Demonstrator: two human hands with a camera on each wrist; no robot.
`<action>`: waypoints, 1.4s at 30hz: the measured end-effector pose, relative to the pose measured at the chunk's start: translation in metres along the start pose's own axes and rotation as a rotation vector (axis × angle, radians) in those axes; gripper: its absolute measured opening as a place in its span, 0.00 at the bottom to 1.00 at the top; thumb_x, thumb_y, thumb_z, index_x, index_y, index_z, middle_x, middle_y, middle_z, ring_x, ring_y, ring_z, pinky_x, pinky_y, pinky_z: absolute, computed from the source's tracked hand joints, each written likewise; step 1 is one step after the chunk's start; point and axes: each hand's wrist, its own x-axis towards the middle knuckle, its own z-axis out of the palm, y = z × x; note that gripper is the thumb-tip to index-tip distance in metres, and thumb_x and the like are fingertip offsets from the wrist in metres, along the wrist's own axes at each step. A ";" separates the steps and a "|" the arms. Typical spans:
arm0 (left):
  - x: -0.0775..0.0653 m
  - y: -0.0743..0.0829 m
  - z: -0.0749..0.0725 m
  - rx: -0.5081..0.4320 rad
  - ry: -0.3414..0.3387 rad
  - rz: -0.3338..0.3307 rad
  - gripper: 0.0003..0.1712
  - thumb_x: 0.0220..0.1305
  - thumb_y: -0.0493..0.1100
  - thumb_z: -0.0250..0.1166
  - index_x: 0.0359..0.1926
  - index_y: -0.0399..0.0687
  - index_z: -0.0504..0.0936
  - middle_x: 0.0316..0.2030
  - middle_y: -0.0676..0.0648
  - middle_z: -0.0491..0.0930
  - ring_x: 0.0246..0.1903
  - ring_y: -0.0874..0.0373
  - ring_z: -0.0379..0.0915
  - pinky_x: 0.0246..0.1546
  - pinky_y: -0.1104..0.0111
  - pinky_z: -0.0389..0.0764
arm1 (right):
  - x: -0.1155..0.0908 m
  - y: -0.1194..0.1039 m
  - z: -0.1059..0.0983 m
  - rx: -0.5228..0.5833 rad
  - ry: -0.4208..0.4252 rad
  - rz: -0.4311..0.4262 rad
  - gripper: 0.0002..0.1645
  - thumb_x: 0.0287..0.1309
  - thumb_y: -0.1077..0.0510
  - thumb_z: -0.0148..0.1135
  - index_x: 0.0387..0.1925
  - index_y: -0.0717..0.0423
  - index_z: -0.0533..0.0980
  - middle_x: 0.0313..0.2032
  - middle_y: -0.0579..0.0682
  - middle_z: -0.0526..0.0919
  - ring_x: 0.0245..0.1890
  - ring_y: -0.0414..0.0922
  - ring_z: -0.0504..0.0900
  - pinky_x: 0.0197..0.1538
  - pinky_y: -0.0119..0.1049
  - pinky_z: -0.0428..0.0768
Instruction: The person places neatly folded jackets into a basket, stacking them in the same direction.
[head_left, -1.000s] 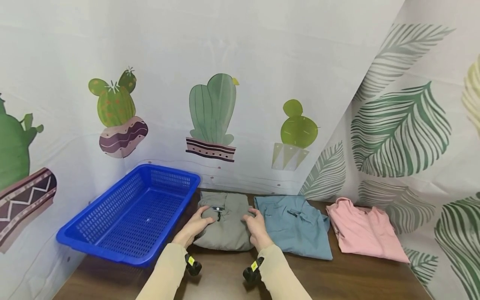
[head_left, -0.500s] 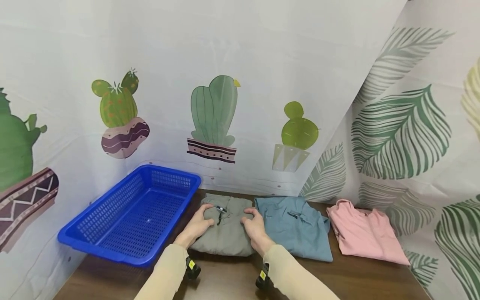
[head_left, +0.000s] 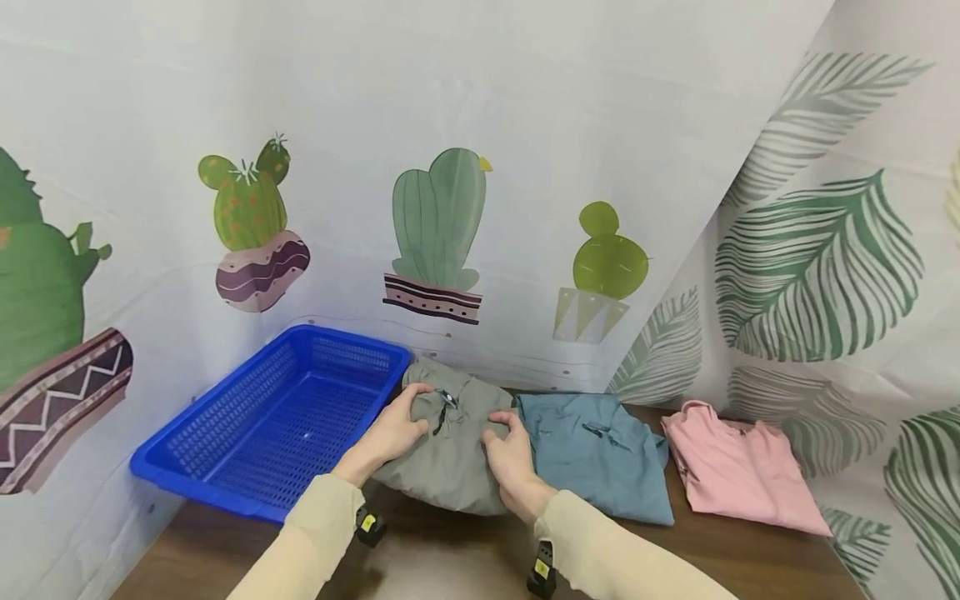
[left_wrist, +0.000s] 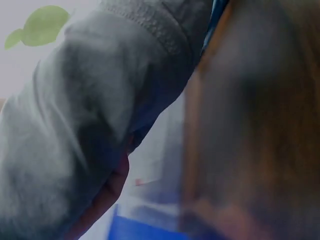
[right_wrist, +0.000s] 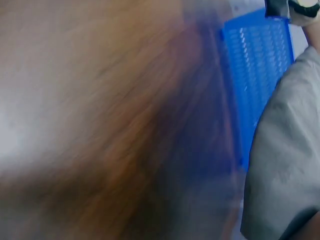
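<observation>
From my end I take the blue basket as my landmark. The folded grey garment is just to the right of it, its far-left corner close against the basket's right rim; whether cloth and rim touch I can't tell. My left wrist view shows the garment's underside with fingers beneath it, so I judge it is held off the desk, tilted. My left hand grips its basket-side edge, thumb on top; my right hand holds the opposite edge, farther from the basket. The left hand is thus the nearer one, with the basket directly to its left. The basket's long axis runs from near left to far right; the garment is almost square, with no clear long axis. Farther right of the basket, past the grey cloth, lie the teal garment and then the pink garment.
</observation>
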 end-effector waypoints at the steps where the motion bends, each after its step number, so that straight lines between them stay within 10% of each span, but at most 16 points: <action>1: -0.001 0.003 -0.004 0.006 -0.002 0.014 0.36 0.58 0.29 0.57 0.69 0.49 0.65 0.56 0.39 0.72 0.16 0.57 0.56 0.31 0.61 0.67 | -0.002 -0.005 0.001 -0.001 0.004 -0.003 0.20 0.55 0.68 0.52 0.51 0.57 0.72 0.59 0.60 0.69 0.41 0.51 0.69 0.41 0.43 0.68; 7: -0.003 0.008 -0.044 0.047 0.019 0.155 0.36 0.55 0.29 0.58 0.67 0.45 0.66 0.61 0.37 0.70 0.45 0.47 0.73 0.54 0.51 0.68 | -0.010 -0.034 0.014 0.055 -0.028 -0.034 0.21 0.58 0.68 0.51 0.53 0.55 0.72 0.52 0.58 0.71 0.25 0.45 0.67 0.35 0.39 0.69; 11: -0.004 0.000 -0.076 0.081 0.008 0.209 0.36 0.55 0.29 0.59 0.67 0.45 0.66 0.65 0.37 0.67 0.66 0.42 0.58 0.63 0.45 0.59 | -0.012 -0.048 0.034 0.098 -0.059 -0.069 0.22 0.57 0.69 0.51 0.53 0.55 0.72 0.50 0.58 0.71 0.28 0.47 0.70 0.37 0.40 0.69; 18: -0.005 -0.021 -0.134 0.147 -0.023 0.242 0.34 0.60 0.31 0.63 0.67 0.47 0.66 0.66 0.35 0.65 0.68 0.38 0.54 0.63 0.42 0.56 | -0.015 -0.063 0.082 0.111 -0.033 -0.175 0.23 0.51 0.70 0.55 0.50 0.52 0.74 0.51 0.54 0.75 0.47 0.48 0.72 0.50 0.42 0.71; 29: -0.015 -0.045 -0.206 0.212 -0.042 0.198 0.33 0.64 0.36 0.65 0.68 0.47 0.65 0.66 0.32 0.61 0.66 0.34 0.54 0.59 0.41 0.58 | -0.018 -0.077 0.152 0.039 -0.028 -0.320 0.24 0.47 0.68 0.58 0.48 0.48 0.76 0.47 0.47 0.80 0.47 0.43 0.76 0.52 0.39 0.74; 42: 0.001 -0.086 -0.220 0.333 -0.033 0.177 0.32 0.57 0.30 0.65 0.64 0.40 0.68 0.61 0.24 0.65 0.62 0.27 0.58 0.56 0.38 0.60 | -0.009 -0.062 0.190 -0.226 -0.125 -0.464 0.23 0.54 0.63 0.58 0.54 0.52 0.76 0.46 0.49 0.81 0.52 0.47 0.77 0.56 0.35 0.72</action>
